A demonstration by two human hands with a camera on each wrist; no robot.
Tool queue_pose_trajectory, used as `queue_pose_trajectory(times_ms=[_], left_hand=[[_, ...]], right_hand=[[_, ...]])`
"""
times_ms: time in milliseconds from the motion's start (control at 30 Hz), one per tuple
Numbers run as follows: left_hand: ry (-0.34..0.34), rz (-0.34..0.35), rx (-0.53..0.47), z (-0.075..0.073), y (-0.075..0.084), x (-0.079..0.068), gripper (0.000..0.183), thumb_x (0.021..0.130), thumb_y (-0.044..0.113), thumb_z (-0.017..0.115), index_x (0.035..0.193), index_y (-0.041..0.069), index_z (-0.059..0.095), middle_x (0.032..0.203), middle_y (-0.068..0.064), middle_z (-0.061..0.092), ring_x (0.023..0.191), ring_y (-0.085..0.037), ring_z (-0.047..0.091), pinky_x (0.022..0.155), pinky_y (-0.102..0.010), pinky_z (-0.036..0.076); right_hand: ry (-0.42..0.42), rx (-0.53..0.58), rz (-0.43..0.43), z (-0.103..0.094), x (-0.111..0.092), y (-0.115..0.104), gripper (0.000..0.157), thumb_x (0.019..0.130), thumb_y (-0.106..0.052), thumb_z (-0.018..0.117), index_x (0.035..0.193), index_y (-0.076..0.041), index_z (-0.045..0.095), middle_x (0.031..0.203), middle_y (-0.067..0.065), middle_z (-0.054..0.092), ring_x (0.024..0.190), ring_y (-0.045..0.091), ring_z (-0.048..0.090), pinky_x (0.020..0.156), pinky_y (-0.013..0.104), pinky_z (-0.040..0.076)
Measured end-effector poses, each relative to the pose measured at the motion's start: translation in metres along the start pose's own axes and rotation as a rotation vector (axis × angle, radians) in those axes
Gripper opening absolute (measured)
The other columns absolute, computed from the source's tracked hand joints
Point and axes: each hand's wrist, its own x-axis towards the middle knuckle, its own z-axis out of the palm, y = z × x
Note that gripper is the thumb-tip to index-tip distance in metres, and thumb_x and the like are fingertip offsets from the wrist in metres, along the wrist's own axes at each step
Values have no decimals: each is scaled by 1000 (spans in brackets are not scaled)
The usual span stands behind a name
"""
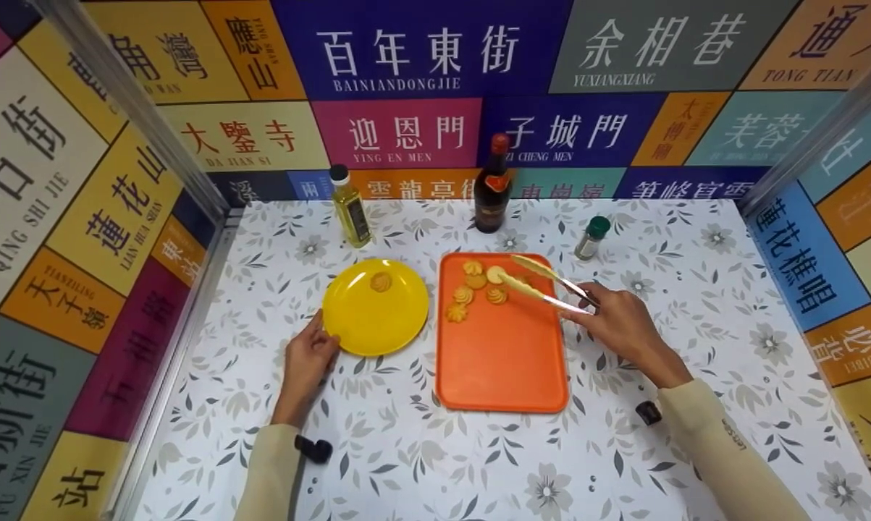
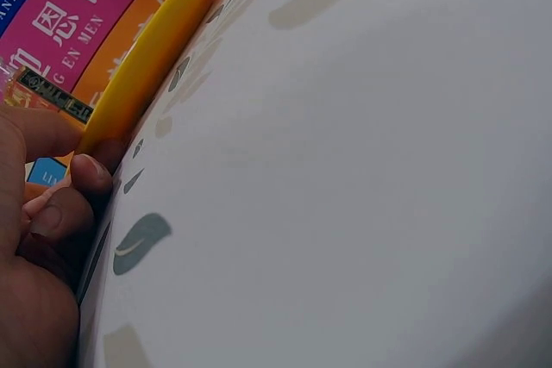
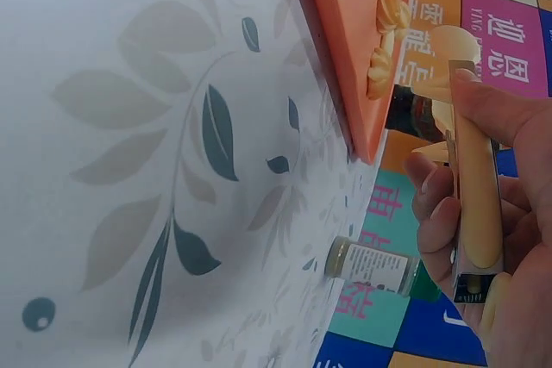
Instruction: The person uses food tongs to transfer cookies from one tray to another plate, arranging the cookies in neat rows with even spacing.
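Note:
My left hand [image 1: 310, 354] grips the near left rim of a yellow plate [image 1: 370, 329], which has one swirled cookie [image 1: 381, 282] near its far side. In the left wrist view, fingers [image 2: 90, 174] sit at the edge of the plate [image 2: 142, 66]. My right hand [image 1: 623, 318] holds metal tongs [image 1: 562, 286] with yellowish tips. The tongs' arms stand apart above an orange tray [image 1: 504, 369]. Several piped cookies [image 1: 463, 294] lie in the tray's far part. One tong tip is beside a pale cookie [image 1: 495, 275]; whether it touches, I cannot tell.
Behind the plate stands an oil bottle [image 1: 352, 213] with a black cap. A dark bottle [image 1: 491, 192] with a red top is behind the tray, and a small green-capped jar [image 1: 592, 237] is at its far right. Printed panels wall the floral tabletop [image 1: 435, 463].

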Motion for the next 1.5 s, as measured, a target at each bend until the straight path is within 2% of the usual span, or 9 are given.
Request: queue_pose_trajectory(times_ms=[267,733,1000,1300,1500], left_hand=[[4,-8,9,0,-2,0,70,106,14,69,170,10,42,85,-9,63,58,-15,54,52,-24,46],[-14,-26,17,0,2,0,72,106,14,70,172,10,39,87,-9,65,57,-17,55,51,-24,47],[-10,-14,17,0,1,0,73,106,14,71,171,9,40,87,-9,66,57,-17,55,51,-24,47],[-12,-24,10,-1,0,-1,72,106,15,70,172,12,40,87,-9,66,57,-17,55,51,-25,47],[2,8,9,0,0,-1,71,106,12,71,170,6,41,81,-9,62,54,-16,53,50,-23,44]], right_hand=[[-9,46,54,-6,-8,6,51,94,-40,90,126,-5,70,93,8,76,63,18,57,55,29,42],[0,-12,15,-5,-16,18,44,93,-24,90,123,4,73,93,12,79,68,20,60,58,33,44],[-40,-1,22,-6,-17,22,41,94,-22,87,122,3,72,95,12,79,64,18,58,54,32,44],[-52,2,19,-9,-19,25,46,92,-22,91,124,5,73,92,13,79,65,18,58,55,30,43],[-45,-43,1,-9,-19,26,45,91,-23,92,122,5,74,84,12,76,65,23,59,58,35,42]])
